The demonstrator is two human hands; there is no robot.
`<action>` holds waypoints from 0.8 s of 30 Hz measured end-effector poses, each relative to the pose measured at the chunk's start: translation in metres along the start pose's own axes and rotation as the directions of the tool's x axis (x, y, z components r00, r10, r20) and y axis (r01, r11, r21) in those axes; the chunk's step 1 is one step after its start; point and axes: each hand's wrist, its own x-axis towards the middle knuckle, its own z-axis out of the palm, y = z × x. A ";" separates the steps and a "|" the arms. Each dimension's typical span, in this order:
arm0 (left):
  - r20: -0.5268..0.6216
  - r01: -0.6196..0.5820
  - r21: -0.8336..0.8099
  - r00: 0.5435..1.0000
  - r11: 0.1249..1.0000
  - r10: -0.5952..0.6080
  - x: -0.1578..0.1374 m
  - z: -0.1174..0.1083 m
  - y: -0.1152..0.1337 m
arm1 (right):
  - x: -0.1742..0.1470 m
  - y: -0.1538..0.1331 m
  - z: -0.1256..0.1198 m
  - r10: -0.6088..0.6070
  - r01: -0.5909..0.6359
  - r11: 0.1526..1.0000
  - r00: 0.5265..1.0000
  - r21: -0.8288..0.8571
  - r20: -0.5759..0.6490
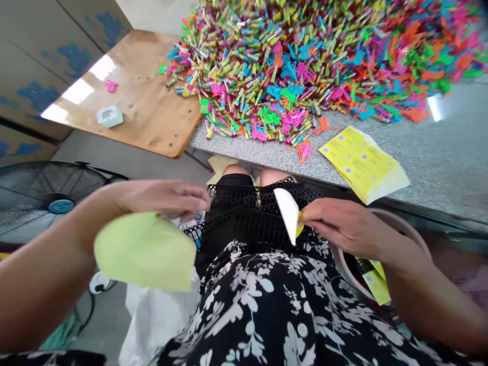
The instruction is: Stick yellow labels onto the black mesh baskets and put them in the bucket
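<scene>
My left hand (173,198) is closed on the edge of a pale yellow-green paper sheet (145,251), which hangs curled below it. The fingertips are partly hidden and slightly blurred. Between thumb and fingers, my right hand (339,223) pinches a small card (287,213), white on the face turned to me, with a bit of yellow behind it. Both hands are above my lap, well apart. Black mesh (267,203) lies across my lap between them. On the table edge beyond my right hand rests a stack of yellow printed sheets (362,162).
A large heap of small coloured plastic pieces and tubes (267,71) covers the grey table (438,168). A wooden board (152,101) bears a small white box (110,116). A fan (57,203) stands left, a white bag (152,315) below. By my right forearm sits a bucket (412,226).
</scene>
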 end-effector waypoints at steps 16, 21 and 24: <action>-0.124 -0.042 0.124 0.991 0.991 0.057 0.017 0.134 -0.024 | 0.009 -0.010 0.061 -0.211 0.236 0.955 0.966 -0.180 0.151; -0.172 0.034 0.052 0.985 0.998 -0.024 0.016 0.132 -0.021 | 0.004 -0.002 0.057 -0.214 0.229 0.967 0.968 -0.111 0.131; -0.176 0.049 0.092 0.984 0.995 -0.032 0.019 0.133 -0.019 | 0.006 0.001 0.051 -0.210 0.222 0.973 0.967 -0.071 0.146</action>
